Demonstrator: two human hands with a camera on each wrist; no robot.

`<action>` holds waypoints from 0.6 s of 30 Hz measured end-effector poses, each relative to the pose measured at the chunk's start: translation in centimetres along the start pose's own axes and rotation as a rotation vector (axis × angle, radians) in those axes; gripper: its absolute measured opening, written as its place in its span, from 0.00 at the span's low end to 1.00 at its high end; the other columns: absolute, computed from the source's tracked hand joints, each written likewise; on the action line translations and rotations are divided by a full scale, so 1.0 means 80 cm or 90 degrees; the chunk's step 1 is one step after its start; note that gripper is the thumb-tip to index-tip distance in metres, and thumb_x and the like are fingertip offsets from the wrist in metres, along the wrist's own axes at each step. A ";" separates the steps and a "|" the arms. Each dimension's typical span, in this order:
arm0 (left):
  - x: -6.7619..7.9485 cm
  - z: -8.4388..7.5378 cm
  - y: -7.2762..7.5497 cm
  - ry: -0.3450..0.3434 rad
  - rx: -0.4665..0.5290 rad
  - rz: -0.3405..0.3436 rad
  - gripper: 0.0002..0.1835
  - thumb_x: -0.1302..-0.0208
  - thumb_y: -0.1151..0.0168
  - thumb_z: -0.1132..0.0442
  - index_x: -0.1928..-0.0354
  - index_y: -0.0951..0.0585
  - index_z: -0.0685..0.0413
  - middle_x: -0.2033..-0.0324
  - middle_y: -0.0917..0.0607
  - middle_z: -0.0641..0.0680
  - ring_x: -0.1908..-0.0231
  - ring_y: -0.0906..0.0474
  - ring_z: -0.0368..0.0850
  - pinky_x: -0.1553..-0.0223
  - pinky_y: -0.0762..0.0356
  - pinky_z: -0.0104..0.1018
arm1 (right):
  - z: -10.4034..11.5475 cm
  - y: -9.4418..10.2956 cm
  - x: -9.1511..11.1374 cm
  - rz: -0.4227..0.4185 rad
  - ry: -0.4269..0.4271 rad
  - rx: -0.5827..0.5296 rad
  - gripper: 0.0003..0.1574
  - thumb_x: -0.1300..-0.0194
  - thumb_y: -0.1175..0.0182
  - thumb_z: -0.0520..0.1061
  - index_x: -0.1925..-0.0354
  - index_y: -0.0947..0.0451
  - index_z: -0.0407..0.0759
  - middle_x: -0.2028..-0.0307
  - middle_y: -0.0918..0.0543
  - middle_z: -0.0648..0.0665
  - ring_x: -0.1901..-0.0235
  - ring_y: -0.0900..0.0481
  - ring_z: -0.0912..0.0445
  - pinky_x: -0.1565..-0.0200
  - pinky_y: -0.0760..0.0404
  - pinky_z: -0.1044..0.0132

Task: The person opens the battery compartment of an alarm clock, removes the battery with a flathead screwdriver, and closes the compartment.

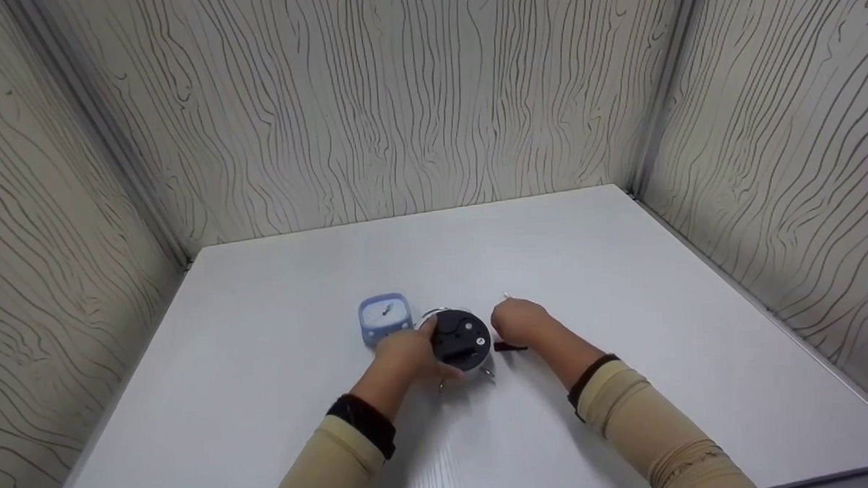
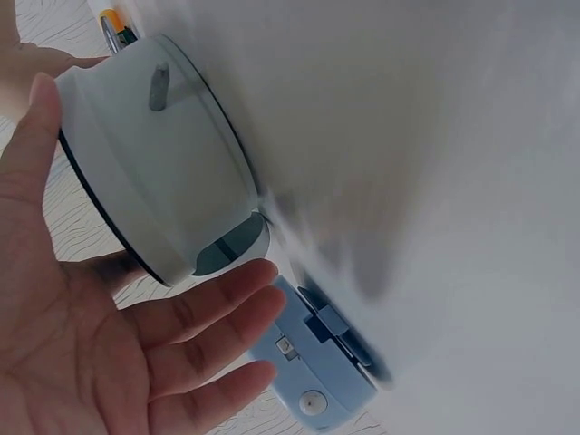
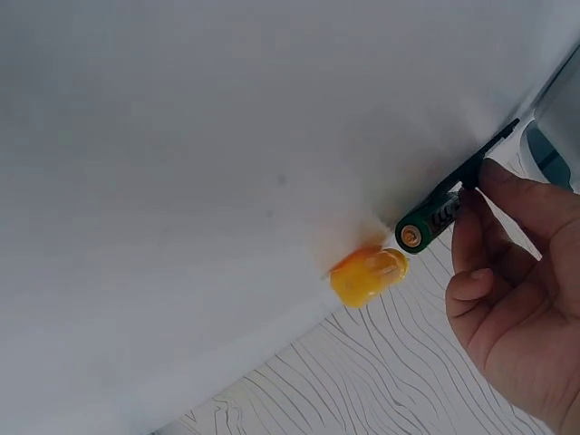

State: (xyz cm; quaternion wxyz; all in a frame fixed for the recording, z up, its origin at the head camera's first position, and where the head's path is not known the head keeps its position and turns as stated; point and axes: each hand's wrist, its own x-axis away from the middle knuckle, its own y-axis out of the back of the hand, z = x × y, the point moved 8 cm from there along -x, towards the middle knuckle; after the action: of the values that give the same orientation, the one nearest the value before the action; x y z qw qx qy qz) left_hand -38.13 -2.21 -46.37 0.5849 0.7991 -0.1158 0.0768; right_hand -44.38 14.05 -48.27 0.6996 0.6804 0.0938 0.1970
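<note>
A round alarm clock point(image 1: 460, 337) lies tilted with its dark back up and its metal legs toward me; a dark slot shows in the back. My left hand point(image 1: 407, 355) grips its rim between thumb and index finger, the other fingers stretched out in the left wrist view. Right of the clock, my right hand point(image 1: 520, 320) pinches the end of a green battery point(image 3: 426, 225) between thumb and fingertips. A thin black piece point(image 1: 510, 347) lies beside those fingers, partly hidden. Just beyond the battery is a yellow-ended object point(image 3: 367, 276).
A small blue square clock point(image 1: 384, 316) stands close to the left hand, its face up. All this is on a white table point(image 1: 298, 277), with wood-patterned panels point(image 1: 400, 108) along the back and sides.
</note>
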 end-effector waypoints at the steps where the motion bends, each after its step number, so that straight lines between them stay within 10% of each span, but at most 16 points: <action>1: 0.000 0.000 0.000 -0.001 0.000 -0.001 0.62 0.75 0.31 0.30 0.30 0.45 0.36 0.42 0.29 0.64 0.43 0.33 0.58 0.45 0.34 0.48 | 0.000 0.001 0.000 -0.003 0.002 0.003 0.11 0.44 0.44 0.36 0.81 0.24 0.46 0.83 0.27 0.50 0.80 0.31 0.56 0.73 0.26 0.63; 18: -0.001 -0.001 -0.002 -0.001 0.000 0.000 0.62 0.74 0.31 0.29 0.31 0.45 0.38 0.41 0.30 0.61 0.42 0.34 0.56 0.45 0.34 0.47 | 0.003 0.024 0.004 -0.067 0.054 -0.028 0.09 0.48 0.41 0.36 0.80 0.27 0.47 0.83 0.27 0.53 0.80 0.30 0.58 0.75 0.28 0.64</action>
State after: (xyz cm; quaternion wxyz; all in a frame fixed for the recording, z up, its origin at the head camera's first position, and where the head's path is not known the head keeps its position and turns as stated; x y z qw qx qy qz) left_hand -38.19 -2.06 -46.52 0.5849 0.7992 -0.1160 0.0758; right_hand -44.28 13.91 -46.32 0.7193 0.6500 0.1547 0.1903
